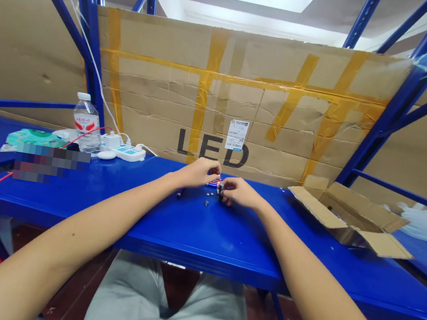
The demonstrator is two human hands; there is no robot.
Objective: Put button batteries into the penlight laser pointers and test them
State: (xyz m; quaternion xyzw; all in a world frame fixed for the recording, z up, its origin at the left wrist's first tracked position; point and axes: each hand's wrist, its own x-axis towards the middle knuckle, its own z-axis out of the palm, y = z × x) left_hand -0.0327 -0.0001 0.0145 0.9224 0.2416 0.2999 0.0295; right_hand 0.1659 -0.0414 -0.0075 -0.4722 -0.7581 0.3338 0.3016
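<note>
Near the back of the blue table, my left hand (200, 173) is closed, with curled fingers and thumb close together above a shiny blue-and-red object (213, 183). What its fingertips hold, if anything, is too small to make out. My right hand (239, 192) faces it from the right, its fingers pinched around a small dark piece with a metallic glint (221, 189), mostly covered by the fingers. Between and below the hands lie several tiny metal pieces (206, 203) on the tabletop. A small dark cylinder-like piece (179, 195) rests under my left wrist.
An open cardboard box (344, 216) stands on the right. At the back left are a water bottle (86, 126), a white power strip (130, 153) with cables, and a green packet (36, 138). A tall cardboard panel (158, 97) closes off the table's back, between blue rack posts (391, 112).
</note>
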